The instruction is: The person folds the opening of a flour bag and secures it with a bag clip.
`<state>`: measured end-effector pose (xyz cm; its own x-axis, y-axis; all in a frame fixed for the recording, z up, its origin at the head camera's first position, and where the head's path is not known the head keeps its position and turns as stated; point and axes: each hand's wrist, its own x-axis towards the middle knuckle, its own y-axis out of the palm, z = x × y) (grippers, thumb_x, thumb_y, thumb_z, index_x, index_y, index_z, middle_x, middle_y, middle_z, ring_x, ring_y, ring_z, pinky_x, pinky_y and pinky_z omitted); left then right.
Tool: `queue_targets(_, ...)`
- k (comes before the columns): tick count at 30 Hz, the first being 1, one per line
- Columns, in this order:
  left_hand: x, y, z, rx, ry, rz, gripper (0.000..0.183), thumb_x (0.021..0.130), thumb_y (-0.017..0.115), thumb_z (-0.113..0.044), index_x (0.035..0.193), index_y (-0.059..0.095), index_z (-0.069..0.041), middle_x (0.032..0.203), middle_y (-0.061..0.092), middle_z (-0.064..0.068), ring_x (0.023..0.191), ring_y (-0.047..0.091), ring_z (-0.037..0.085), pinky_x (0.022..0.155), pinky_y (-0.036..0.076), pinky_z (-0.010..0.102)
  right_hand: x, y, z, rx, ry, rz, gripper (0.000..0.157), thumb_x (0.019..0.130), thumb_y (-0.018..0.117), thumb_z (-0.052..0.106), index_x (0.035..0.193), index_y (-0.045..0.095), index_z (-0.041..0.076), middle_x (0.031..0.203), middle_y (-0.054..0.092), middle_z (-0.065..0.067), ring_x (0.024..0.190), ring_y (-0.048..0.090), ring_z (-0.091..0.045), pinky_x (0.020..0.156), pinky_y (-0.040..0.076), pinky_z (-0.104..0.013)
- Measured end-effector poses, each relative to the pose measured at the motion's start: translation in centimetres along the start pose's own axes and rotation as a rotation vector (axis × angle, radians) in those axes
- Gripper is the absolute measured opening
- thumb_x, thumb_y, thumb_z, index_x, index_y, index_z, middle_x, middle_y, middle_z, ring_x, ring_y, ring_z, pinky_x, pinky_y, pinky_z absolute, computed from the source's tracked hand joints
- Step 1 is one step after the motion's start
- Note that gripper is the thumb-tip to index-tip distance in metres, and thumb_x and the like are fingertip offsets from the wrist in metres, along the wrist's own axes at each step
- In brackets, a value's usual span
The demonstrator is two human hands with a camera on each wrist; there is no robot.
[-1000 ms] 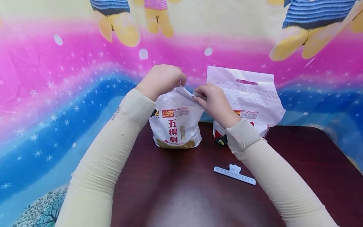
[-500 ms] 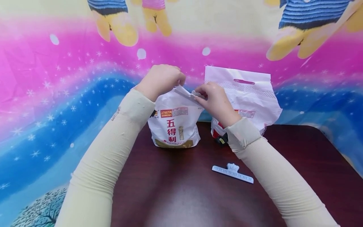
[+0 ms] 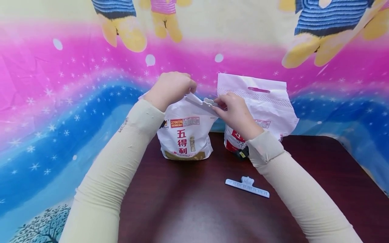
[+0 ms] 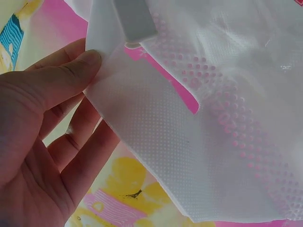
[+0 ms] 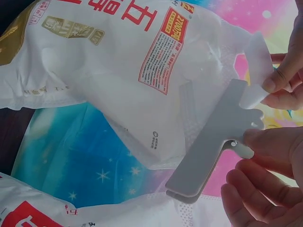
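A white printed bag [image 3: 197, 135] with red characters stands upright on the table's left part. My left hand [image 3: 174, 88] pinches its top edge near the cut-out handle, which the left wrist view shows close up. In my right hand [image 3: 234, 111] is a light grey bag clip [image 5: 208, 142], gripped at its wavy handle between thumb and fingers. The clip's long bar lies across the top of the bag, just below the cut-out, and one end reaches past the bag's side in the right wrist view.
A second white bag [image 3: 258, 101] with a cut-out handle stands to the right, partly behind my right arm. Another pale clip [image 3: 247, 187] lies on the dark wooden table [image 3: 194, 195]. A patterned cloth [image 3: 91, 60] hangs behind.
The head view has shifted slightly. My right fingers have moved a little along the clip's handle, and more of the handle shows. My left hand keeps its pinch on the bag.
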<state>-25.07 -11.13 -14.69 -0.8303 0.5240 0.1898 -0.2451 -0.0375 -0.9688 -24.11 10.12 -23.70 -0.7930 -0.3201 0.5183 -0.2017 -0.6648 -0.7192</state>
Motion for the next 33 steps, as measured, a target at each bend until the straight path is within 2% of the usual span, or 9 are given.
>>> queue_targets(7,-0.1,0.2,0.0,0.007,-0.005,-0.006,0.029,0.091,0.076,-0.008,0.119,0.075,-0.016,0.117,0.07,0.007,0.106,0.064,0.024,0.092,0.055,0.045,-0.8,-0.3,-0.2,-0.013,0.013,0.0,0.025,0.093,0.073,0.008,0.115,0.071,-0.003,0.101,0.065,-0.018,0.095,0.065,-0.031,0.086,0.058,-0.044)
queue_targets(14,-0.3,0.5,0.2,0.012,0.001,-0.023,0.025,0.097,0.068,-0.012,0.12,0.074,-0.016,0.118,0.069,0.007,0.106,0.064,0.025,0.086,0.056,0.046,-1.7,-0.8,-0.6,-0.004,0.011,-0.013,0.028,0.093,0.069,0.006,0.119,0.069,-0.005,0.104,0.065,-0.02,0.096,0.066,-0.033,0.086,0.058,-0.048)
queue_targets(23,-0.4,0.6,0.2,0.011,0.01,-0.025,0.027,0.096,0.062,-0.011,0.12,0.073,-0.017,0.117,0.067,0.007,0.101,0.061,0.026,0.08,0.057,0.045,-3.1,-1.7,-0.9,-0.061,-0.011,-0.076,0.032,0.094,0.069,0.009,0.123,0.068,-0.002,0.106,0.067,-0.019,0.096,0.065,-0.033,0.085,0.058,-0.05)
queue_targets(33,-0.6,0.3,-0.1,0.009,0.041,-0.004,0.027,0.095,0.065,-0.018,0.121,0.072,-0.018,0.116,0.066,0.005,0.103,0.061,0.025,0.08,0.056,0.047,-4.8,-2.9,-1.6,-0.12,-0.019,-0.158,0.033,0.092,0.072,0.009,0.123,0.068,-0.001,0.109,0.065,-0.02,0.097,0.064,-0.035,0.086,0.056,-0.054)
